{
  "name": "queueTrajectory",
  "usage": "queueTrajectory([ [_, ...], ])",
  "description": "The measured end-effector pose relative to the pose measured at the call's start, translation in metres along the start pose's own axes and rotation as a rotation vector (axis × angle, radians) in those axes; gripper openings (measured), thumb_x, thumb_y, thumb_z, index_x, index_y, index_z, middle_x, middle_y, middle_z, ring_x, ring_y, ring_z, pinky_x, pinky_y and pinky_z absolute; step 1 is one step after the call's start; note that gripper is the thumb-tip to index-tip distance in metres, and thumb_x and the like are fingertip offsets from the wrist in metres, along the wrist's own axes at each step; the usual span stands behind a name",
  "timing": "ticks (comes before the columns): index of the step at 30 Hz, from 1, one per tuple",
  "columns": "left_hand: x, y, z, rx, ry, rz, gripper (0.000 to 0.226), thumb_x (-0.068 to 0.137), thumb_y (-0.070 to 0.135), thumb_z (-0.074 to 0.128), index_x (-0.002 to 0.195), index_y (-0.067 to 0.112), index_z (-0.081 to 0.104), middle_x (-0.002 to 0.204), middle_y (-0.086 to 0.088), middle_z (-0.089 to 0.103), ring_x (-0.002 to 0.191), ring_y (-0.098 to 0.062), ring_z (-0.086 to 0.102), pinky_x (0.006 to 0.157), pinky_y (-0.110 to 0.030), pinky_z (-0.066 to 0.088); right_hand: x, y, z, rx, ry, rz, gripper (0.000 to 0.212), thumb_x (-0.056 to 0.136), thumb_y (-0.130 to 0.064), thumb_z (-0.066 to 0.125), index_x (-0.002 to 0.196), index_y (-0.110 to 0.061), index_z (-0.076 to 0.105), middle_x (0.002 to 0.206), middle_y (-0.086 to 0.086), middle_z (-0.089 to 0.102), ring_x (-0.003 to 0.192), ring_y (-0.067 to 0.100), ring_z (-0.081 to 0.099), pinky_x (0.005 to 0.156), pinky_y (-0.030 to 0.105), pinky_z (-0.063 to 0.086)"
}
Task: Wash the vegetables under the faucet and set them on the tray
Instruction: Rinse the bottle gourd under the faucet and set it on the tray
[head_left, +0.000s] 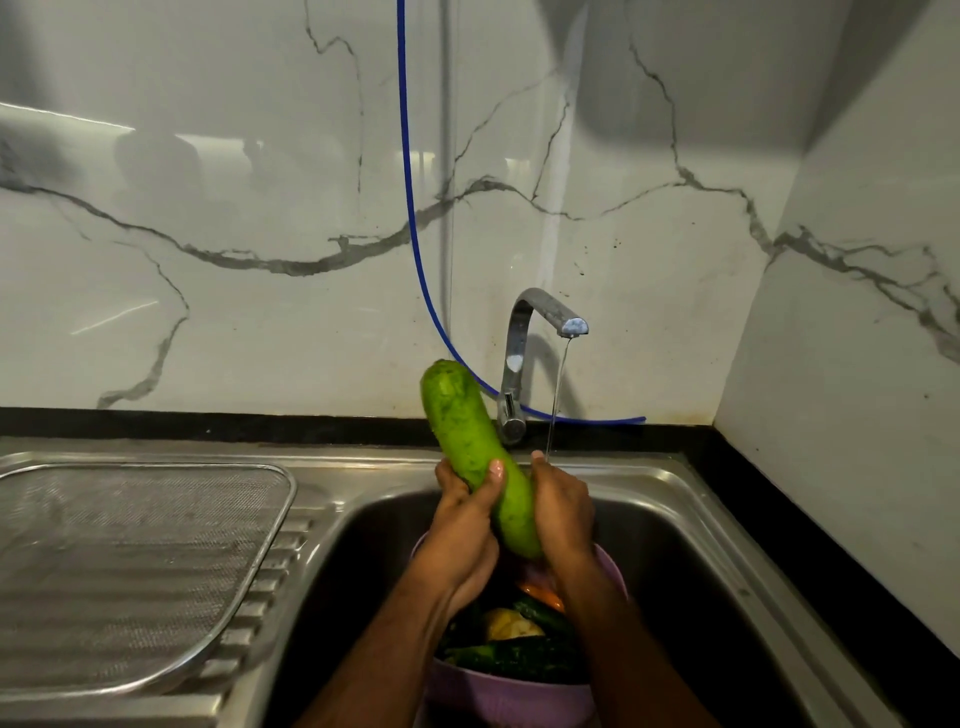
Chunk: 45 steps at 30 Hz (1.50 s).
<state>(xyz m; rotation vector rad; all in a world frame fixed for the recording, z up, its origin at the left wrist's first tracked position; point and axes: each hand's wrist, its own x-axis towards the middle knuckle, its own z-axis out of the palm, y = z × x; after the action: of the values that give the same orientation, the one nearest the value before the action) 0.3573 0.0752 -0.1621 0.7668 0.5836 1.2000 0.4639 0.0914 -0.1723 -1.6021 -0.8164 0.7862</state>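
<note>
You hold a long, light green, smooth-skinned gourd (478, 457) over the stainless steel sink (691, 525), tilted so its rounded far end rises up and to the left, in front of the chrome faucet (519, 364). Your left hand (462, 525) wraps the gourd's lower half from the left, thumb across its front, and your right hand (561, 512) clasps it from the right, so both hands are closed on it. A thin stream of water (557, 395) falls from the spout just beside your right fingertips, to the right of the gourd. Below your wrists, a lilac plastic bowl (511, 693) in the sink holds dark green, yellow and orange vegetables (519, 639). The steel mesh tray (130, 561) lies on the ribbed drainboard at the left, well apart. No writing or brand can be read anywhere.
</note>
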Motion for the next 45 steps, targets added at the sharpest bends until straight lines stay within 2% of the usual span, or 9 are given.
queueTrajectory([
  [3,0.008,0.002,-0.003,-0.105,0.073,0.002,0.040,0.100,0.015,0.055,0.136,0.016,0.037,0.132,-0.025,0.057,0.122,-0.042,0.059,0.102,-0.064,0.046,-0.006,-0.003,-0.013,0.423,-0.263,0.256,0.027,0.089,-0.045,0.073,0.105,-0.024,0.072,0.113,0.016,0.073,0.102,0.040,0.071,0.080,0.055,0.062],
  [6,0.013,0.009,-0.010,-0.168,0.103,-0.018,0.053,0.093,0.022,0.063,0.140,0.016,0.039,0.133,-0.025,0.058,0.121,-0.043,0.060,0.094,-0.065,0.050,-0.002,0.000,-0.028,0.590,-0.443,0.178,0.037,0.082,-0.021,0.076,0.117,-0.017,0.064,0.130,0.020,0.064,0.109,0.045,0.068,0.070,0.055,0.062],
  [10,0.017,0.013,-0.024,-0.249,0.146,-0.096,0.075,0.077,0.050,0.070,0.140,0.012,0.052,0.130,-0.021,0.064,0.122,-0.039,0.061,0.100,-0.059,0.048,0.005,-0.005,-0.030,0.686,-0.346,0.134,0.042,0.078,-0.016,0.080,0.114,-0.018,0.059,0.128,0.018,0.063,0.111,0.043,0.067,0.077,0.061,0.061],
  [15,0.015,0.022,-0.034,-0.299,0.190,-0.055,0.051,0.087,0.055,0.059,0.122,0.018,0.062,0.126,-0.011,0.066,0.123,-0.031,0.059,0.104,-0.060,0.043,0.008,-0.005,-0.030,0.700,-0.277,0.157,0.025,0.083,-0.021,0.079,0.104,-0.018,0.064,0.128,0.017,0.065,0.114,0.040,0.064,0.072,0.052,0.062],
  [19,0.017,0.030,-0.048,-0.224,0.183,-0.050,0.055,0.087,0.050,0.063,0.135,0.025,0.053,0.132,-0.018,0.062,0.115,-0.039,0.064,0.081,-0.055,0.057,0.018,-0.004,-0.044,0.745,-0.120,0.201,0.021,0.090,-0.030,0.076,0.108,-0.021,0.068,0.124,0.014,0.067,0.113,0.036,0.064,0.069,0.050,0.061],
  [25,0.009,0.016,-0.027,-0.079,0.212,-0.067,0.044,0.096,0.036,0.061,0.134,0.024,0.043,0.126,-0.021,0.060,0.094,-0.043,0.071,0.066,-0.048,0.062,0.018,0.000,-0.040,0.964,0.036,0.149,0.072,0.072,-0.056,0.082,0.133,-0.026,0.060,0.128,0.017,0.069,0.112,0.040,0.070,0.088,0.068,0.056],
  [29,0.007,0.007,-0.018,-0.217,0.242,-0.136,0.057,0.092,0.033,0.067,0.139,0.012,0.043,0.126,-0.026,0.061,0.092,-0.043,0.073,0.061,-0.045,0.062,0.009,-0.009,-0.029,1.064,0.052,0.072,0.091,0.067,-0.025,0.088,0.147,-0.033,0.046,0.134,0.012,0.064,0.113,0.033,0.068,0.083,0.049,0.062],
  [37,0.001,0.014,-0.029,-0.085,0.213,-0.105,0.066,0.073,0.006,0.080,0.129,0.009,0.045,0.120,-0.025,0.065,0.099,-0.042,0.071,0.064,-0.042,0.062,-0.013,-0.004,0.020,0.818,0.194,0.007,0.148,0.054,0.007,0.096,0.158,-0.049,0.006,0.157,0.009,0.039,0.132,0.031,0.052,0.102,0.054,0.054],
  [45,-0.002,0.028,-0.050,0.492,0.005,0.127,0.081,0.048,-0.005,0.094,0.110,0.013,0.045,0.095,-0.021,0.065,0.073,-0.026,0.069,0.057,-0.037,0.058,-0.003,-0.009,0.006,0.845,0.204,0.085,0.116,0.071,-0.004,0.091,0.157,-0.041,0.022,0.138,0.004,0.051,0.100,0.022,0.062,0.083,0.045,0.059],
])
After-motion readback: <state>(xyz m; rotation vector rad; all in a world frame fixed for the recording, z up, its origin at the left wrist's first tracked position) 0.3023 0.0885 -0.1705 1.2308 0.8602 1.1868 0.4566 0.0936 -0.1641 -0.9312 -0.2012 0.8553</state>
